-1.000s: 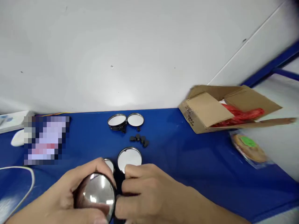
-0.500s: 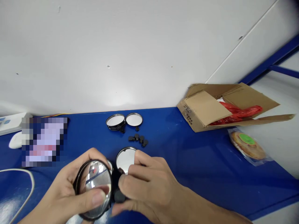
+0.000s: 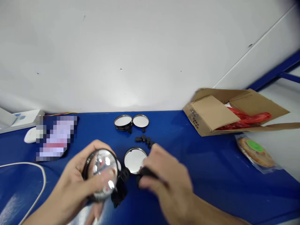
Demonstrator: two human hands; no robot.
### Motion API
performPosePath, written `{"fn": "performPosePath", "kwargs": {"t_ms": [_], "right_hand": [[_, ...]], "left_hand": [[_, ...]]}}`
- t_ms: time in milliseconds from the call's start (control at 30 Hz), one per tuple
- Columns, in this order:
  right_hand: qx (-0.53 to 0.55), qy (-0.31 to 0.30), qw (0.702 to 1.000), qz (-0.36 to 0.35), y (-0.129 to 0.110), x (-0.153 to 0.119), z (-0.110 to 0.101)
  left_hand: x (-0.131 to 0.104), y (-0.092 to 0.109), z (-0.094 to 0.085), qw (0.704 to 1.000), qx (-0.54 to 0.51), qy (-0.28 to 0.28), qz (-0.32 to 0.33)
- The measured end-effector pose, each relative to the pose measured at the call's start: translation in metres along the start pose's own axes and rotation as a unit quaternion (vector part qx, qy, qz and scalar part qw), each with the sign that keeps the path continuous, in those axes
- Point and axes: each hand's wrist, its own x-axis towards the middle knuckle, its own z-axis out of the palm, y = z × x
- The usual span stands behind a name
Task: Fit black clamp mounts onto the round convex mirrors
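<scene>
My left hand (image 3: pixel 77 181) grips a round convex mirror (image 3: pixel 105 172) with a black rim, thumb across the glass. A black mount (image 3: pixel 119 187) hangs from the right side of that mirror. My right hand (image 3: pixel 171 184), smeared by motion, is closed around a dark black piece (image 3: pixel 148 173) whose kind I cannot make out. Beyond the hands, a round mirror (image 3: pixel 135 161) lies face up on the blue table, partly covered by the right fingers. Several small black knobs (image 3: pixel 143 138) sit behind it. Farther back are stacked round mirrors (image 3: pixel 123 120) and a single mirror (image 3: pixel 140 121) beside them.
An open cardboard box (image 3: pixel 199 120) with a red plastic bag (image 3: pixel 248 118) stands at the back right. In front of it lies a wrapped round pastry (image 3: pixel 262 156). At left are a pixelated phone-like screen (image 3: pixel 55 137), a white mouse-like object (image 3: pixel 32 135) and a white cable (image 3: pixel 43 178).
My right hand has pulled away to the right from the held mirror, with a black piece in its fingers. The black mount on the mirror now shows. The view has shifted slightly left.
</scene>
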Motion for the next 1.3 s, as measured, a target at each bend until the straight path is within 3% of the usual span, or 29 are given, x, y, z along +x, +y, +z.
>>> {"fn": "performPosePath", "kwargs": {"t_ms": [67,100,133,367,667,833,1033,1300], "right_hand": [[-0.010,0.136,0.984,0.118,0.010,0.006,-0.013],[0.005,0.181,0.973,0.144,0.016,0.009,-0.019],[0.005,0.186,0.969,0.160,0.023,0.012,-0.023],[-0.055,0.021,0.967,0.250,0.051,0.018,-0.024],[-0.055,-0.047,0.953,0.295,0.057,0.023,-0.030],[0.028,-0.103,0.922,0.372,0.061,0.030,-0.047],[0.051,-0.230,0.877,0.419,0.057,0.032,-0.057],[-0.053,-0.198,0.904,0.375,0.059,0.022,-0.043]], "left_hand": [[0.009,0.006,-0.004,0.994,0.022,0.095,0.055],[0.013,0.009,-0.006,0.988,0.033,0.113,0.095],[0.016,0.012,-0.007,0.986,0.035,0.113,0.115],[0.025,0.009,-0.018,0.986,0.058,0.098,0.121],[0.028,0.019,-0.003,0.980,0.052,0.158,0.110],[0.028,0.014,-0.007,0.983,0.060,0.138,0.101],[0.027,0.012,-0.003,0.982,0.069,0.147,0.094],[0.027,0.012,-0.002,0.983,0.073,0.147,0.087]]}}
